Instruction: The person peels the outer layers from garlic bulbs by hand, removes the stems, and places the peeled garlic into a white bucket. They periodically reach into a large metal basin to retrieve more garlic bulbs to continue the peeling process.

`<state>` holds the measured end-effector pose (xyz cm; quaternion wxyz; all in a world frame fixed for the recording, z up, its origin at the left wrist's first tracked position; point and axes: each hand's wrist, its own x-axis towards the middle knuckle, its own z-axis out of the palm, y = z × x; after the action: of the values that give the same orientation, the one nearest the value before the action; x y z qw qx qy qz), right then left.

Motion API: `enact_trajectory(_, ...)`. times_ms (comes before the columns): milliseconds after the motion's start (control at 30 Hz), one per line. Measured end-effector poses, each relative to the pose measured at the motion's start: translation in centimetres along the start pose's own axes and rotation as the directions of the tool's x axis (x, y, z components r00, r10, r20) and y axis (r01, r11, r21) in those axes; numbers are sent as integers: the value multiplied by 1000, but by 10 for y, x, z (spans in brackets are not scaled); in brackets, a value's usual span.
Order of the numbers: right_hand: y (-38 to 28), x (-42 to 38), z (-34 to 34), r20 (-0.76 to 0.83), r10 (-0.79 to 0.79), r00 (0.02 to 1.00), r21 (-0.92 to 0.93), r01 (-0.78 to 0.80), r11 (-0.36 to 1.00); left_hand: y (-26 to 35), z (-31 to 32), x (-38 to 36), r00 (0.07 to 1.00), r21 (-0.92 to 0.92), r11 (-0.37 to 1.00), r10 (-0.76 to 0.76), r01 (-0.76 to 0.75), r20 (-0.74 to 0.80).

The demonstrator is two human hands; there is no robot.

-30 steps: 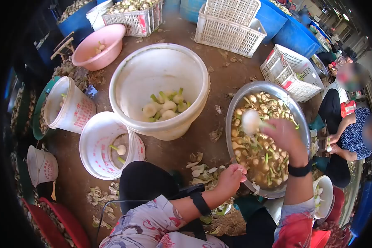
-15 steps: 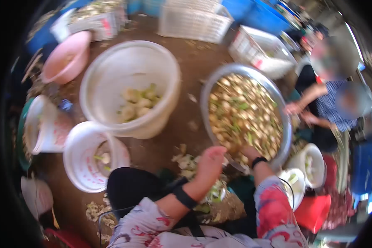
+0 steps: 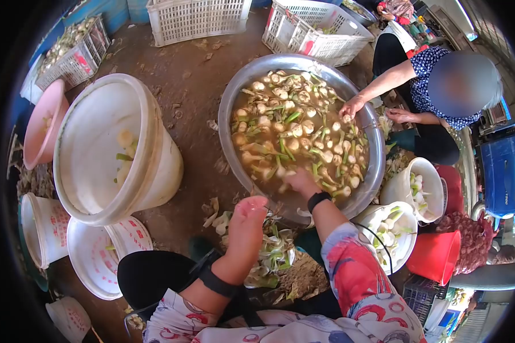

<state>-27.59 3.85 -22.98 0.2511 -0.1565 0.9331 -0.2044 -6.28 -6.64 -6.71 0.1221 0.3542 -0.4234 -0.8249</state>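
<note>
A wide metal basin (image 3: 227, 108) holds brown water and many garlic bulbs (image 3: 294, 130) with short green stems. My right hand (image 3: 303, 183) reaches over its near side, fingers down among the bulbs at the water. Those fingertips are blurred and partly hidden, so their grip cannot be made out. My left hand (image 3: 248, 216) is raised just outside the near left rim, its fingers curled together. Whatever it may hold is too small to name. Below it lies a heap of peeled skins and leaves (image 3: 272, 257).
Left stand a big white tub (image 3: 166, 166) with a few bulbs, white buckets (image 3: 134, 234) and a pink basin (image 3: 46, 128). White crates (image 3: 197, 23) line the back. At right are buckets of bulbs (image 3: 386, 228), a red bucket (image 3: 438, 257), and another person's hand (image 3: 353, 107) in the basin.
The view has turned right, so the basin and tubs sit further left. My right hand reaches further over the basin. The other person's hand has moved onto the bulbs.
</note>
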Motion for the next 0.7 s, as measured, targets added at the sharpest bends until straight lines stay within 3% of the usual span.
enact_trajectory(33, -24, -16, -16, 65, -65, 996, 333, 39, 942, -7, -1, 7, 1000, -10, 1000, 25, -25, -12)
enact_trajectory(67, -58, -44, -42, 114, -146, 983, 632, 41, 774, -12, -3, 9, 999, -16, 999, 45, -45, -31)
enact_trajectory(133, -96, -80, -75, 101, -339, 936, 657, 193, 729, -7, -3, 14, 997, -54, 998, -23, 18, -77)
enact_trajectory(167, -107, -98, -83, 95, -349, 932, 667, 201, 717, 2, -2, 19, 991, -105, 992, -80, 69, -104)
enact_trajectory(200, -114, -119, -88, 43, -475, 879, 660, 332, 674, 14, 0, 20, 974, -77, 971, -228, 228, 9)
enact_trajectory(233, -119, -137, -92, -10, -589, 808, 642, 457, 616, 16, 2, 16, 977, -66, 975, -214, 214, 12)
enact_trajectory(267, -126, -153, -95, -25, -593, 805, 641, 468, 609, 16, 6, 13, 981, -142, 974, -162, 176, 107)
enact_trajectory(300, -134, -167, -93, -143, -669, 730, 562, 616, 552, 16, 8, 9, 975, -220, 964, -105, 148, 197)
enact_trajectory(333, -139, -178, -91, -249, -734, 632, 465, 743, 482, 21, 9, 6, 989, -257, 964, -27, 65, 148)
enact_trajectory(367, -139, -185, -91, -264, -733, 627, 465, 748, 473, 24, 6, 1, 988, -245, 968, -19, 57, 154)
enact_trajectory(433, -138, -197, -98, -279, -435, 856, 719, 487, 496, 30, 0, -5, 964, -261, 955, 192, -139, 186)
enact_trajectory(467, -137, -204, -110, -109, -380, 918, 693, 345, 634, 30, -1, -5, 923, -176, 934, 342, -312, 177)
enact_trajectory(500, -141, -215, -115, -121, -380, 917, 693, 352, 629, 30, -2, -11, 919, -173, 933, 346, -316, 187)
enact_trajectory(567, -153, -237, -121, 169, -355, 919, 571, 202, 796, 39, 0, -29, 882, -6, 895, 441, -447, 168)
enact_trajectory(600, -140, -225, -104, -47, -529, 848, 455, 489, 744, 38, -2, -31, 879, -8, 894, 441, -447, 180)
enact_trajectory(633, -143, -231, -105, -57, -522, 851, 452, 488, 747, 36, -6, -32, 846, 96, 847, 501, -523, 184)
enact_trajectory(700, -152, -241, -114, 120, -441, 890, 405, 362, 840, 36, -16, -35, 801, 250, 761, 571, -599, 181)
